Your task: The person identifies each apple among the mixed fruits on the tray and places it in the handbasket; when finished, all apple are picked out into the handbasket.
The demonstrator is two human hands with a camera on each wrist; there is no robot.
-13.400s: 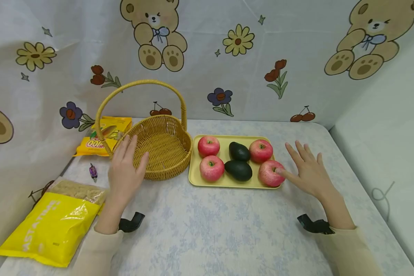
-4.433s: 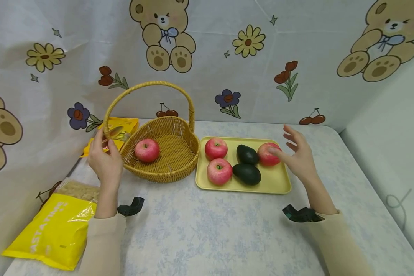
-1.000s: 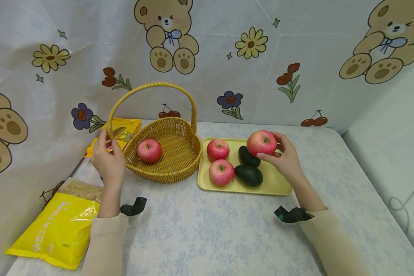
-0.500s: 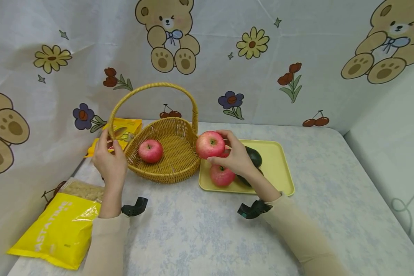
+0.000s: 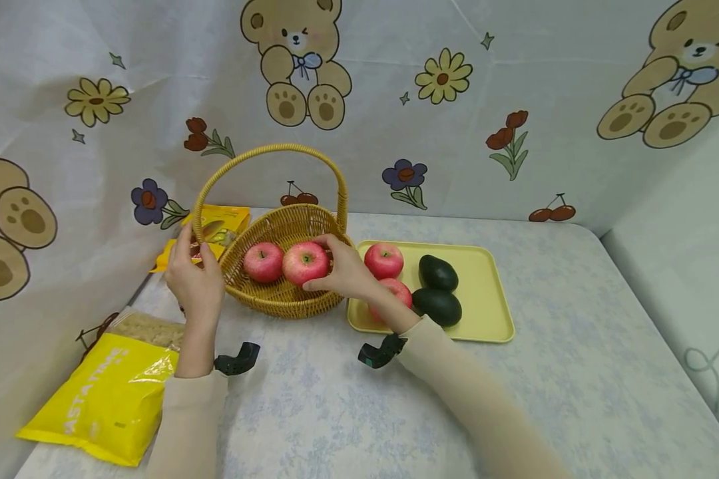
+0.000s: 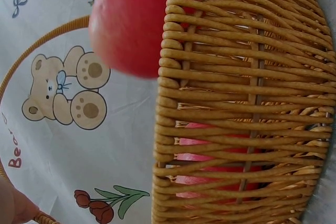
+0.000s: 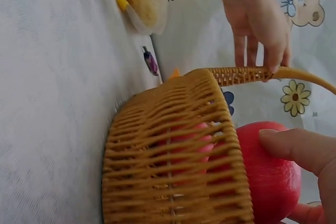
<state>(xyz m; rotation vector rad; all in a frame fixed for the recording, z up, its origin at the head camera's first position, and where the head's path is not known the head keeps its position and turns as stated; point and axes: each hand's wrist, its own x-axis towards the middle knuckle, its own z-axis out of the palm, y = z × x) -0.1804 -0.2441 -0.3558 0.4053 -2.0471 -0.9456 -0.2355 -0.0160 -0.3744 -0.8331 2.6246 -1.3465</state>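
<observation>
White cloth [image 5: 371, 120] backs the table [image 5: 311, 399]; right fingers [image 5: 333, 247] pinch 1 apple [image 5: 304, 263], left fingers [image 5: 182, 246] the basket handle [image 5: 287, 147].

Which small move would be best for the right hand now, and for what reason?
The right hand should probably lower the held apple beside the other apple: both wrist views show the held one partly above the basket rim, while the left hand holds the handle.

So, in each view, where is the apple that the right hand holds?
Head: held apple, just left of and below centre.
Left wrist: held apple, at the top, left of centre.
Right wrist: held apple, at the lower right.
Shared landmark: the wicker basket.
</observation>
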